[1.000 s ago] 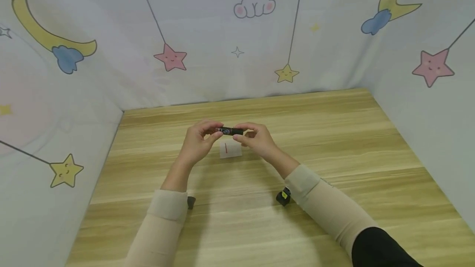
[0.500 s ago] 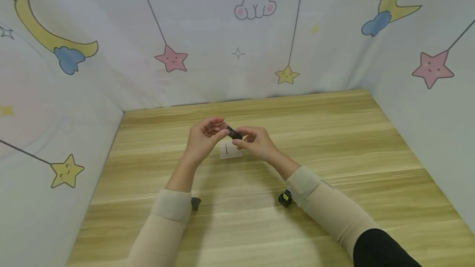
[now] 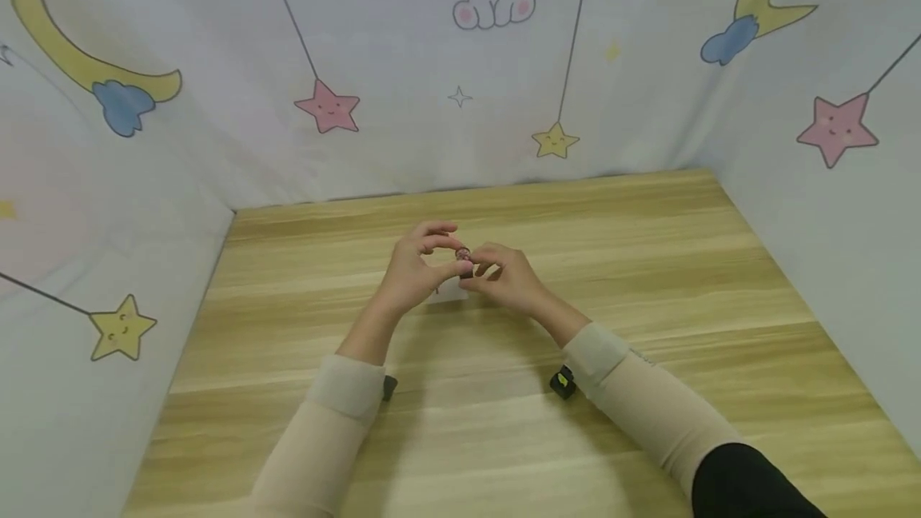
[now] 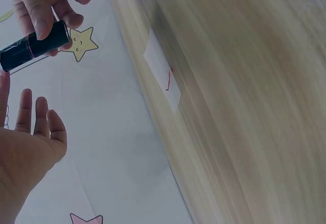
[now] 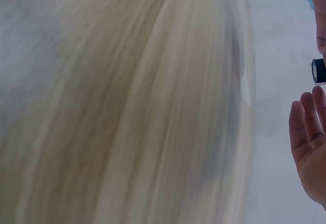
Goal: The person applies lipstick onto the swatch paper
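A small black tube (image 4: 35,46), shaped like a lipstick, is held up above the table between both hands. It has a thin pink ring and a pink patterned end. In the head view my left hand (image 3: 413,272) pinches that pink end (image 3: 464,253) between thumb and forefinger, other fingers spread. From the other side my right hand (image 3: 512,282) grips the black end, thumb on top in the left wrist view. Only the tube's round dark end (image 5: 319,71) shows in the right wrist view. Below the hands lies a white paper card (image 4: 164,71) with a red stroke.
The wood-grain table (image 3: 460,438) reaches back to a white cloth wall (image 3: 403,134) printed with stars, moons and a bear. More printed cloth stands at both sides. A black wrist device (image 3: 564,382) sits under the right cuff, and a dark one (image 3: 389,388) shows beside the left.
The tube has turned from lying crosswise to pointing its pink end away from me. My left hand has shifted right, closer to the right hand, which keeps its grip.
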`<control>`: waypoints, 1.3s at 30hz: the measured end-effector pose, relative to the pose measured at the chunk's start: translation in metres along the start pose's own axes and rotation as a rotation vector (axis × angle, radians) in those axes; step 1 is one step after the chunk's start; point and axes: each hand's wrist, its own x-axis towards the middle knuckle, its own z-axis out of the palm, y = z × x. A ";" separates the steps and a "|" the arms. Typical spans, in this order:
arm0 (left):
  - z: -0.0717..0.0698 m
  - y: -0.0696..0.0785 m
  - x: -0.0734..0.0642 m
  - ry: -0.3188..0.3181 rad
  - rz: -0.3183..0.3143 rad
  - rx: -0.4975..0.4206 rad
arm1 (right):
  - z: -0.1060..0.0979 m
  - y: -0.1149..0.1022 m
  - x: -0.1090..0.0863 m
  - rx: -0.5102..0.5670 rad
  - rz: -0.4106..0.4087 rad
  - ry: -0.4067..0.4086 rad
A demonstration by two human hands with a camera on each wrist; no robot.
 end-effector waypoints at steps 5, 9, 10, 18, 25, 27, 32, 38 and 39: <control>0.013 -0.002 0.006 -0.051 -0.003 0.041 | -0.008 0.011 -0.003 -0.054 -0.012 -0.033; 0.021 -0.005 0.010 -0.073 -0.025 0.083 | -0.013 0.019 -0.005 -0.120 -0.011 -0.036; 0.023 -0.006 0.011 -0.078 -0.030 0.090 | -0.014 0.021 -0.006 -0.136 -0.012 -0.034; 0.033 -0.010 0.017 -0.094 -0.057 0.131 | -0.017 0.031 -0.008 -0.237 0.011 -0.029; 0.041 -0.017 0.019 -0.106 -0.077 0.227 | -0.015 0.035 -0.008 -0.325 0.088 -0.061; 0.044 -0.019 0.020 -0.116 -0.080 0.268 | -0.015 0.037 -0.007 -0.359 0.110 -0.074; 0.048 -0.019 0.020 -0.138 -0.101 0.332 | -0.015 0.040 -0.007 -0.432 0.127 -0.091; 0.050 -0.018 0.020 -0.147 -0.115 0.345 | -0.016 0.041 -0.008 -0.463 0.144 -0.088; 0.050 -0.018 0.020 -0.148 -0.117 0.347 | -0.016 0.041 -0.008 -0.462 0.148 -0.089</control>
